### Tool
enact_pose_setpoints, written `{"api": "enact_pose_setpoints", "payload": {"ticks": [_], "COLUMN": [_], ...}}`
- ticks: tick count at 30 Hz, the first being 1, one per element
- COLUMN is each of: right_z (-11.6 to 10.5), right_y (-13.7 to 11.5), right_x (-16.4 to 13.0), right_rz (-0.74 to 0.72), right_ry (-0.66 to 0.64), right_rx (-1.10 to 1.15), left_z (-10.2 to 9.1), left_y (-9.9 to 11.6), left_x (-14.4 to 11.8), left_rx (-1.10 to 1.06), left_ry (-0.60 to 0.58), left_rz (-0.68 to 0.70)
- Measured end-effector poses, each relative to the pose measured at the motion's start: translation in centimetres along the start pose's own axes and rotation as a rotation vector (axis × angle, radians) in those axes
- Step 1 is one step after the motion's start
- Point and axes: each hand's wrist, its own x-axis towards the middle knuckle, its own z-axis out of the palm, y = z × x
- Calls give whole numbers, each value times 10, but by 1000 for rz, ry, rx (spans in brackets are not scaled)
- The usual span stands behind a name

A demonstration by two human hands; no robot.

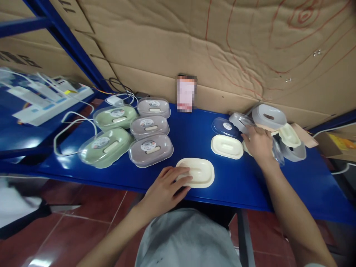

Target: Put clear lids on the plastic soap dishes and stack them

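Observation:
A shallow cream oval tray [204,173] lies near the table's front edge. The fingers of my left hand [168,187] rest spread across its left end, with the thumb along the near side. To the right, my right hand [258,144] bends its fingers down onto another cream piece, mostly hidden under the palm. A second cream tray [227,147] lies just left of that hand. Behind it are a clear lid with a round label [226,127] and another clear lid [239,120].
At left on the blue table [191,137] sit lidded green boxes [107,146] and several lidded grey-mauve boxes [151,150]. Grey box bodies [268,115] and a cream piece [289,135] are piled at right. A phone [185,92] leans on the cardboard. White cables run to a power strip [52,107].

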Motion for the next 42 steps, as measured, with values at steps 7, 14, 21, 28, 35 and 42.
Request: {"api": "enact_pose_setpoints", "payload": {"ticks": [7,14,21,28,35,42], "right_z": [-54,-52,-47,-43,-56,-22], "right_y": [-59,-123,-130,-125,-128,-91], "right_x": [-66,-138,-134,-138,-124,-20], "right_rz": [-159,-416,-558,-653,-642,-111], "right_ry": [86,-28,-57,-20,-4,-154], "right_rx": [397,623,544,407,454,370], "left_z": [1,3,5,7,2,2], "left_y": [1,0,-7,-7,-6,-2], "left_x": [-2,-4,-3,-5,-6,-4], "left_rx": [22,39,0,2,65,74], "left_ry": [36,94,63,76,-12,13], "left_rz": [-34,-82,-56,-45,14,-15]}}
